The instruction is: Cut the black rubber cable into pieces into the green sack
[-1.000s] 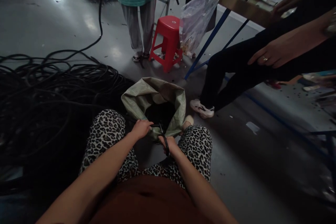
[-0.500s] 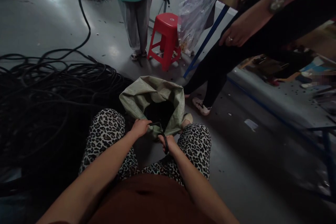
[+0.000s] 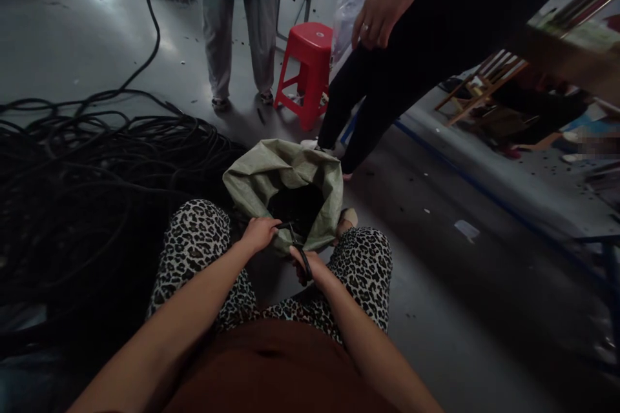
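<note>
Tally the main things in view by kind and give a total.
Green woven sack: 1
Black-handled cutter, held in the right hand by the left hand: 1
Red plastic stool: 1
Heap of black cable: 1
Clear plastic bag: 1
Total: 5

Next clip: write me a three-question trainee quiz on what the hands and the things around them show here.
1. True or false: the left hand grips the rim of the green sack.
2. What does the right hand hold? A) red stool B) black tool C) plastic bag
3. Fill in: the heap of black cables lies on the person's ____ side.

Key: 1 true; 2 B, the black tool; 3 left.
</note>
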{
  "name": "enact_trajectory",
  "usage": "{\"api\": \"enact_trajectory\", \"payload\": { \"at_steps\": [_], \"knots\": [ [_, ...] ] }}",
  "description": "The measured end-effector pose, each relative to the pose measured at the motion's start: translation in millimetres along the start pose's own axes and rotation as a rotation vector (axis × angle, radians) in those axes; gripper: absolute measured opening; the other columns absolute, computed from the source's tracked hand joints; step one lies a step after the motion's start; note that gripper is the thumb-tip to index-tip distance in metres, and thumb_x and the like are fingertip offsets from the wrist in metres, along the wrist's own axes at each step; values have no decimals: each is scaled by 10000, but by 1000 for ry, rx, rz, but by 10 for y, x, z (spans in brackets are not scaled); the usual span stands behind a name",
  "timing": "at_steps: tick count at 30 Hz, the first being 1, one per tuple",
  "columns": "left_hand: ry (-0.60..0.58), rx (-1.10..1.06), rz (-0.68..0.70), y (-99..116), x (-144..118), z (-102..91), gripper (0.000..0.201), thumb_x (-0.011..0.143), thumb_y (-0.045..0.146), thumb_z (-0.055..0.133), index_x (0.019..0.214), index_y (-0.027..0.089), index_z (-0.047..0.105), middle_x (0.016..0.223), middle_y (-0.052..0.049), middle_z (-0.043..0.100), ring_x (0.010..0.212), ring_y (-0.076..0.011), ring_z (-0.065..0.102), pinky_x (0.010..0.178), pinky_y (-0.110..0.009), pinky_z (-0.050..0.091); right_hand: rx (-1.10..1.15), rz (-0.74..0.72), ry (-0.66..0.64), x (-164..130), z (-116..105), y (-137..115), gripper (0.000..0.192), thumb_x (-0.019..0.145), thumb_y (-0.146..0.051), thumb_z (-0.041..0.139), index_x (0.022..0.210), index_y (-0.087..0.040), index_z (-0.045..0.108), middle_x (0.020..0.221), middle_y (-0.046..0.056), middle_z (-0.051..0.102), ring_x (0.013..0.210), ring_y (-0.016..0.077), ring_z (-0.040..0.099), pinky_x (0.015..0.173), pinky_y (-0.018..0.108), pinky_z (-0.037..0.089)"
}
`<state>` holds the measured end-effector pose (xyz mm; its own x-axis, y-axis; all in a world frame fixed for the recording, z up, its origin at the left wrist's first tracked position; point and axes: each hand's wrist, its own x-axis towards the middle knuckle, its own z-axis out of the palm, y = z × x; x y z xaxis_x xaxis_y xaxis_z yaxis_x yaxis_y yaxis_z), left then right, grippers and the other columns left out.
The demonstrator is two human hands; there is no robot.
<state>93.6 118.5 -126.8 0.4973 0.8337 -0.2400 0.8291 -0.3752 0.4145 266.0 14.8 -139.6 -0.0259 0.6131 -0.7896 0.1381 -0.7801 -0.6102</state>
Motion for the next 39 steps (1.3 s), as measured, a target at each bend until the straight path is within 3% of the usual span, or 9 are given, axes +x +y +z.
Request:
{"api": "enact_trajectory", "payload": {
  "at_steps": [11,18,24,30,39],
  "knots": [
    [-35,11,62,22,8,15,351,851,261,436,1159,291,602,1095,-28,657,1039,-195,567,886,-325,403,15,39,42,-116,5,-126,494,798,-614,509,643,-146,524,384,-11,477,277,118,467,275,192,332],
    [-34,-9,73,17,5,3,348,863,273,426,1173,293,583,1138,-27,641,1091,-198,540,937,-355,366,36,-45,61,-232,-11,-228,491,821,-578,505,573,-155,478,352,-30,427,270,92,423,282,177,317],
    [26,29,57,-39,-11,-66,333,849,238,453,1146,286,593,1152,-42,639,1102,-212,536,961,-376,322,140,-70,125,-190,-53,-218,479,835,-562,496,579,-158,461,362,-37,420,268,85,407,278,179,324],
    [-22,69,39,-26,-18,-68,328,846,222,449,1121,287,615,1090,-50,662,1060,-225,557,928,-381,334,152,0,142,-143,-32,-192,432,811,-551,546,638,-162,476,369,-55,402,261,82,387,272,186,341],
    [-46,64,4,-9,9,4,329,828,242,460,1093,312,642,1071,-35,673,1044,-215,565,910,-350,357,55,-8,163,-77,-32,-146,398,818,-488,565,608,-162,473,399,-47,393,280,67,371,269,178,343]
  ]
}}
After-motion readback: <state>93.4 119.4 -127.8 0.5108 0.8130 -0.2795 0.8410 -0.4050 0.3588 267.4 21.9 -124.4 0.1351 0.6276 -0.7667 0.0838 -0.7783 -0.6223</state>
